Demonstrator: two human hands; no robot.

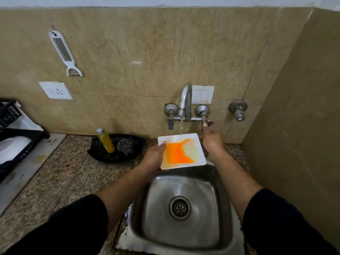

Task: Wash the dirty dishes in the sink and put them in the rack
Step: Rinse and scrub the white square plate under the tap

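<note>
Black slats of the rack (16, 144), well off to the outer side of the left hand (154, 155), already hold something white, so some washing looks done. That hand grips the near-left edge of the square white plate (182, 150), still smeared orange, under a thin stream above the sink (184, 205). Just beyond the plate's far side, the right hand (211, 141) reaches its fingertips to the tap lever (205, 122); whether it pinches it I cannot tell. Scrubbing, rinsing and racking remain. No writing is readable.

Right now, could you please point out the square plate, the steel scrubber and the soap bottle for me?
square plate (181, 150), head view, orange-stained centre.
steel scrubber (125, 145), head view, middle of the coil.
soap bottle (106, 142), head view, yellow body.
</note>
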